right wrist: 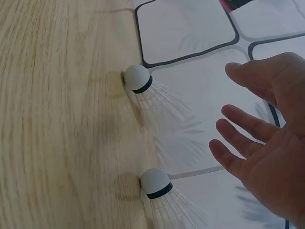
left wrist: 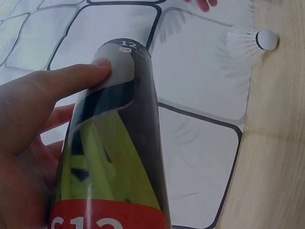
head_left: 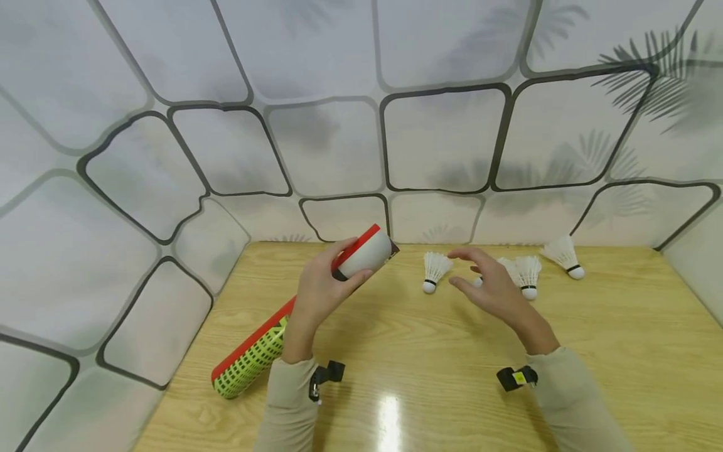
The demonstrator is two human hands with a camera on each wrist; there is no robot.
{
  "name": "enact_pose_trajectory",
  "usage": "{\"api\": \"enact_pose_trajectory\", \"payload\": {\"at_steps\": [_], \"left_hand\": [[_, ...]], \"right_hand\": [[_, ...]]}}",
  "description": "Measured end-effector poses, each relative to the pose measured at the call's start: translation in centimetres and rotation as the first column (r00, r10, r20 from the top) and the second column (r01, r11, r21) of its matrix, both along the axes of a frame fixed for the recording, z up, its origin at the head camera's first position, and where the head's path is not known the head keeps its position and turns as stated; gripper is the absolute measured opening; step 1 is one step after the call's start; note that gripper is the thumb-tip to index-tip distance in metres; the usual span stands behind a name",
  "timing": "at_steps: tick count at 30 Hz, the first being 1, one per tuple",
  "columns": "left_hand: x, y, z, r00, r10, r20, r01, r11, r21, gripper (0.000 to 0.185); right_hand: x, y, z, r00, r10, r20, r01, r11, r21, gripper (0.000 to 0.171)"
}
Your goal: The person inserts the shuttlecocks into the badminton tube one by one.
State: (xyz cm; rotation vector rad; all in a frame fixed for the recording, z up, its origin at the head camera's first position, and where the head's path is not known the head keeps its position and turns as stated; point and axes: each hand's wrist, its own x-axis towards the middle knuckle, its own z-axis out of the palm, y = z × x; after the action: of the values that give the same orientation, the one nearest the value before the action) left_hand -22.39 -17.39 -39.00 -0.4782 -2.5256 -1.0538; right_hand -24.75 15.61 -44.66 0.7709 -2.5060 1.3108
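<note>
My left hand (head_left: 339,267) grips a long shuttlecock tube (head_left: 254,348), red and green with a white end (head_left: 367,253), and holds that end tilted up off the wooden table (head_left: 429,370). In the left wrist view the thumb (left wrist: 57,88) presses on the tube (left wrist: 119,143). My right hand (head_left: 463,270) hovers open, fingers spread, just over the table between white shuttlecocks. One shuttlecock (head_left: 433,271) lies to its left, one (head_left: 528,274) to its right. In the right wrist view the open right hand (right wrist: 228,100) is near two shuttlecocks (right wrist: 143,88) (right wrist: 159,188).
A further shuttlecock (head_left: 565,254) lies at the back right, and another is partly hidden behind my right hand. A patterned wall (head_left: 339,125) runs along the back and left of the table. Black camera mounts (head_left: 324,375) (head_left: 515,378) sit on my sleeves.
</note>
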Motion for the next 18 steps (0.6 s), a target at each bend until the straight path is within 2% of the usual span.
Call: {"api": "enact_pose_trajectory", "payload": {"at_steps": [6,18], "left_hand": [[0.0,-0.3,0.1,1.000,0.003,0.002,-0.003,1.000,0.004,0.062],[0.1,-0.3,0.2,1.000,0.006,0.005,-0.006,1.000,0.005,0.061]], "right_hand": [[-1.9,-0.8,-0.9,1.000,0.000,0.000,0.000,0.993,0.114,0.045],[-4.5,-2.5,-2.5,0.997,-0.004,0.076,-0.007,0.989,0.147,0.040]]}}
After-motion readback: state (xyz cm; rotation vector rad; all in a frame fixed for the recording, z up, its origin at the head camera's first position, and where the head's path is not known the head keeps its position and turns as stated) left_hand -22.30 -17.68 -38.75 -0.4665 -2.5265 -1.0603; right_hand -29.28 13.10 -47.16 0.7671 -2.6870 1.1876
